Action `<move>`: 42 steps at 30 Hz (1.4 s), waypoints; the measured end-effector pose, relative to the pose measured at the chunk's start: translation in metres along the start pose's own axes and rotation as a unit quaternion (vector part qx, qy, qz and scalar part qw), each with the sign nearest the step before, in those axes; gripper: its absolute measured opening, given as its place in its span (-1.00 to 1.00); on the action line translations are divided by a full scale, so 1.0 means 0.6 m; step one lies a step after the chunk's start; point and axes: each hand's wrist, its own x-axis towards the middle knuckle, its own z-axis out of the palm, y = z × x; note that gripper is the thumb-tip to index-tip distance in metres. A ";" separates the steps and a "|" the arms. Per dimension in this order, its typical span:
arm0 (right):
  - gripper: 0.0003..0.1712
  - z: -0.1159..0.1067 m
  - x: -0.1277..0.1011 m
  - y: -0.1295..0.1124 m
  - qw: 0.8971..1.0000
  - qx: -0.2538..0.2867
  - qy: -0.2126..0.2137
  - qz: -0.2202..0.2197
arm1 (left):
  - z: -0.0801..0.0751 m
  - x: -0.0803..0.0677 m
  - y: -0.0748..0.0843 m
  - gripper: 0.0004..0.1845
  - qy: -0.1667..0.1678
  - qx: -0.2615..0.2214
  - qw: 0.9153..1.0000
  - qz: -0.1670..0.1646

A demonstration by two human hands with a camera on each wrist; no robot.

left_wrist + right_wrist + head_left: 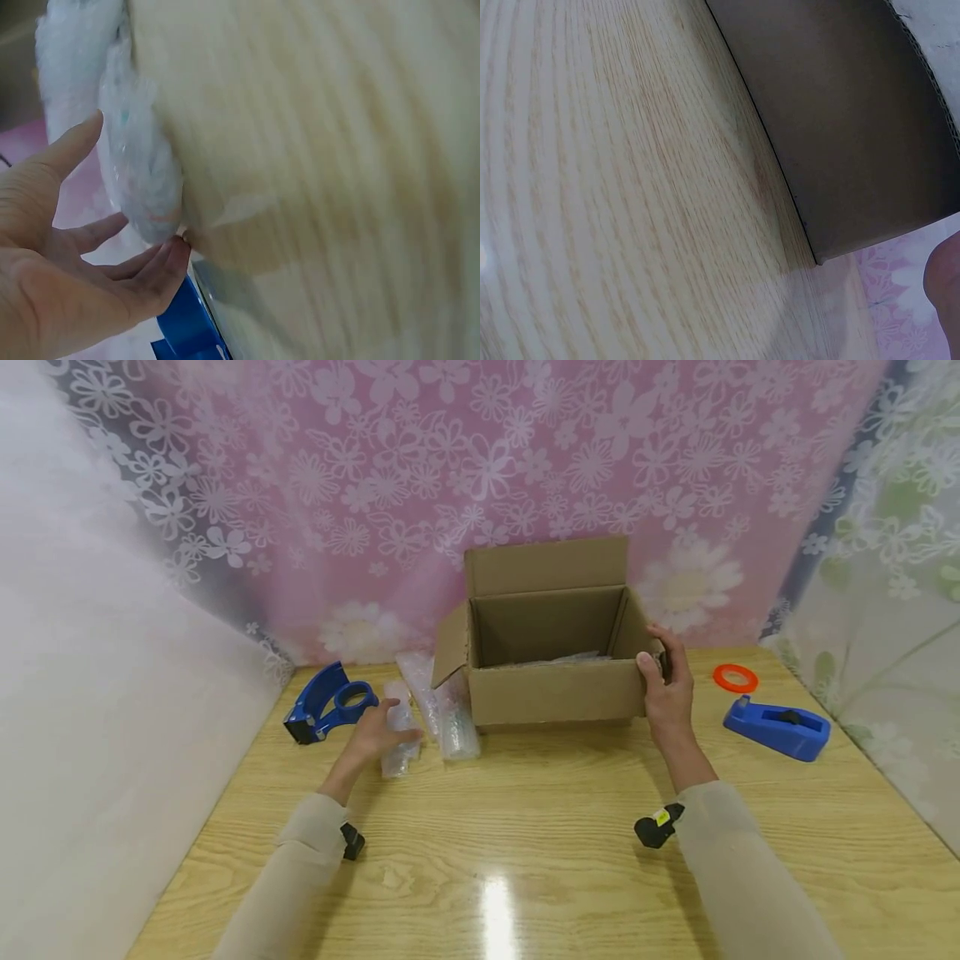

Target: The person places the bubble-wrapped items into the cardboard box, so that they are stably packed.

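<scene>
An open cardboard box [558,695] stands near the back of the table, its back and left flaps raised or hanging out. Clear bubble wrap [581,657] shows inside it. My right hand [670,693] grips the box's right front corner, thumb at the front and fingers along the side. Over on the left, my left hand [372,733] is at a small bubble-wrapped pack [396,763], thumb and fingers spread around it. In the left wrist view the thumb stands apart from the pack [146,180] while the fingertips are by its end. What the wrap covers cannot be made out.
More bubble-wrapped packs [457,731] lie against the box's left side. A blue hand-held tape dispenser [303,714] is beyond my left hand. To the right are an orange tape roll [736,688] and a blue desktop tape dispenser [780,731]. A floral curtain [375,527] hangs behind.
</scene>
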 end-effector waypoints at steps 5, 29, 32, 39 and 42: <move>-0.49 0.000 0.002 -0.003 1.000 -0.011 0.002 -0.001 | 0.007 0.000 0.007 0.03 0.006 0.034 0.999 0.004; -0.49 -0.002 -0.001 0.006 1.000 0.001 -0.003 -0.007 | -0.013 -0.028 0.013 -0.06 -0.004 0.018 0.999 -0.044; -0.49 -0.002 -0.001 0.006 1.000 0.001 -0.003 -0.004 | -0.024 -0.034 0.013 -0.09 0.004 0.009 0.999 -0.033; -0.49 -0.002 0.000 0.003 1.000 0.003 -0.003 -0.008 | -0.064 -0.045 0.026 -0.09 0.036 0.014 0.999 -0.019; -0.49 -0.002 0.000 0.002 1.000 0.001 -0.002 -0.006 | -0.083 -0.052 0.035 -0.08 0.044 0.006 0.999 -0.010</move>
